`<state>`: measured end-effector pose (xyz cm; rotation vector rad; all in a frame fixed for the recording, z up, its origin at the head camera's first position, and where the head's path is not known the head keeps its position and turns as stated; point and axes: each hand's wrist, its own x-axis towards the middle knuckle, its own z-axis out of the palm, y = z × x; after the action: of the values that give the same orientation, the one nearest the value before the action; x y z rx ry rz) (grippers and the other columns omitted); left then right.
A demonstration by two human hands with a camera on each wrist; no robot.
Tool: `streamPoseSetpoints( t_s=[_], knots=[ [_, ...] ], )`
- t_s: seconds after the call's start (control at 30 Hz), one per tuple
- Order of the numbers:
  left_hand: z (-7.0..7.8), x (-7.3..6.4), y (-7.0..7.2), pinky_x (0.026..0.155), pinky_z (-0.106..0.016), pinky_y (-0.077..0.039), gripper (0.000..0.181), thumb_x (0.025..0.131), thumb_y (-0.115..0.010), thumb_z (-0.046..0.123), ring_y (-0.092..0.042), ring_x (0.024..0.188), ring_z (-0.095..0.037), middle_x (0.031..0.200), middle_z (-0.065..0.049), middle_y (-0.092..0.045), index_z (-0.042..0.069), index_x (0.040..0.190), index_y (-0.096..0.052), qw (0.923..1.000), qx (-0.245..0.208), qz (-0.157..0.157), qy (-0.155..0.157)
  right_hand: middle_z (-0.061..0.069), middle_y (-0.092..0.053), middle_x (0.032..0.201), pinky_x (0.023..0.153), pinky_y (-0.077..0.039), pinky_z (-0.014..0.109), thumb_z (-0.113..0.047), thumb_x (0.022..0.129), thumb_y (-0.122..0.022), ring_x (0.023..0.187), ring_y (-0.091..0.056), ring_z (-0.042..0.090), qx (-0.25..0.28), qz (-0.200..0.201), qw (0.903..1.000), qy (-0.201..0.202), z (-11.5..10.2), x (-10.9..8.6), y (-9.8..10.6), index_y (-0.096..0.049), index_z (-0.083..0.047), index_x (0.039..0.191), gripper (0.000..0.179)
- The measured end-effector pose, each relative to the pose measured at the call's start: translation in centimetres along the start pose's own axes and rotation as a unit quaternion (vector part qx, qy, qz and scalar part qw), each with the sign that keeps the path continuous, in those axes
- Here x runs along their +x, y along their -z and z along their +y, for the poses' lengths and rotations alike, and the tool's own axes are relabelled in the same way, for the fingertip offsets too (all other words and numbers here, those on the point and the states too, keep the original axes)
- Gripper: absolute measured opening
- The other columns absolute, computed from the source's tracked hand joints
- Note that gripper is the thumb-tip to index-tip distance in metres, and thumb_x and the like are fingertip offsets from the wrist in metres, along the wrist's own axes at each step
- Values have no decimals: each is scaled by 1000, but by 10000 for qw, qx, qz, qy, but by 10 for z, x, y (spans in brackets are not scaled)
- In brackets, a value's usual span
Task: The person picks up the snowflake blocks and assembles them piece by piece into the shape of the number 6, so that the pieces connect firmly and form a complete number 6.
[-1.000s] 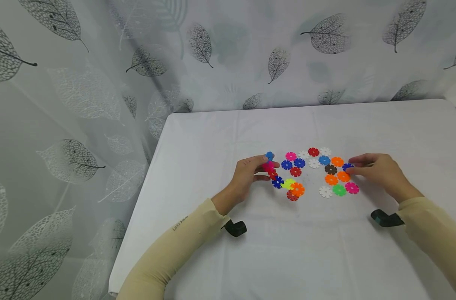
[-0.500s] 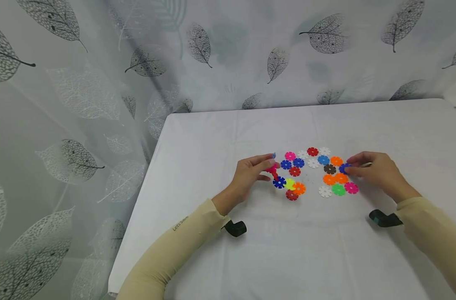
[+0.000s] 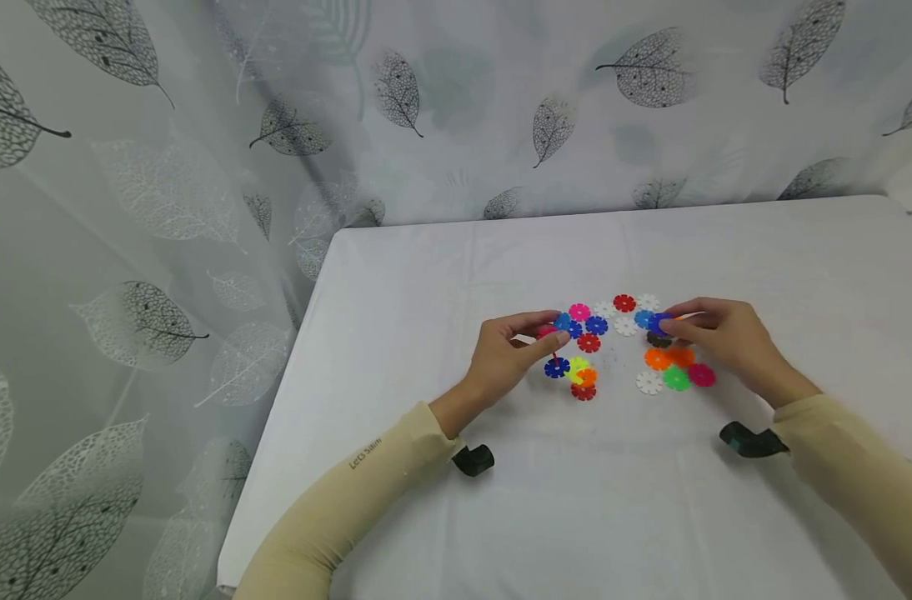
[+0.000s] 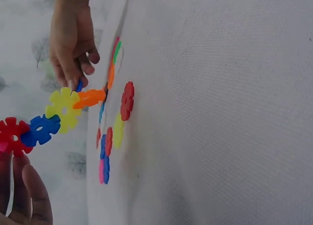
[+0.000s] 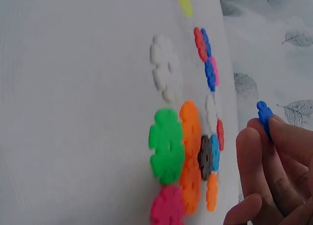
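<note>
My left hand [image 3: 501, 354] holds a chain of interlocked plastic snowflake discs off the table, gripping its pink and red end. In the left wrist view the chain's red disc [image 4: 13, 136], blue disc [image 4: 41, 129], yellow disc [image 4: 63, 111] and orange disc [image 4: 89, 99] run toward the other hand. A light blue disc [image 3: 562, 322] shows by the left fingertips. Between thumb and fingers, my right hand [image 3: 734, 337] pinches a loose dark blue disc [image 5: 264, 117], raised above the table. The two hands are apart.
Loose discs lie flat on the white-covered table [image 3: 576, 517], among them a green disc [image 5: 167, 146], a white disc [image 3: 649, 382] and a brown disc [image 5: 205, 157]. A red disc [image 3: 583, 392] lies below the chain. Behind hangs a leaf-print curtain [image 3: 463, 108].
My right hand has picked the dark blue disc off the table and carried it left. The left hand has turned the chain, and its light blue end has shifted right.
</note>
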<state>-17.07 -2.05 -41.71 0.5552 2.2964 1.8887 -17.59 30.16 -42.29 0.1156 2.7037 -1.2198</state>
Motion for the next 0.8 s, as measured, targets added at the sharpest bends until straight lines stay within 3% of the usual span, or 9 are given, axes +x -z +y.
streamPoseSetpoints(
  t_s=[0.13, 0.4, 0.63, 0.8],
  knots=[
    [0, 0, 0, 77, -29, -53, 36, 92, -77, 27, -63, 96, -13, 102, 7, -73, 14, 126, -73, 9999, 94, -43, -50, 14, -75, 105, 76, -56, 22, -44, 97, -67, 94, -72, 20, 431, -182, 9980, 420, -16, -6, -7, -63, -5, 129, 50],
    [-1, 0, -2, 77, -29, -53, 37, 93, -76, 28, -63, 97, -11, 106, 8, -74, 14, 127, -73, 9996, 170, -225, 71, 14, -76, 101, 81, -55, 18, -28, 99, -68, 90, -73, 10, 982, -379, 9845, 1405, -51, -18, -22, -65, -3, 125, 36],
    [-1, -1, -3, 78, -29, -53, 36, 93, -76, 26, -63, 97, -10, 110, 8, -73, 15, 128, -72, 9993, 125, -304, 174, 13, -76, 97, 82, -52, 14, -23, 98, -69, 89, -74, 11, 1151, -227, 9766, 1801, -66, -21, -32, -67, -1, 120, 31],
    [-2, -1, -3, 76, -30, -54, 35, 94, -75, 25, -64, 97, -10, 108, 8, -73, 15, 127, -73, 9992, 81, -332, 219, 14, -76, 97, 82, -53, 16, -20, 98, -70, 90, -75, 20, 1340, -199, 9710, 1968, -71, -22, -36, -68, -1, 119, 29]
  ],
)
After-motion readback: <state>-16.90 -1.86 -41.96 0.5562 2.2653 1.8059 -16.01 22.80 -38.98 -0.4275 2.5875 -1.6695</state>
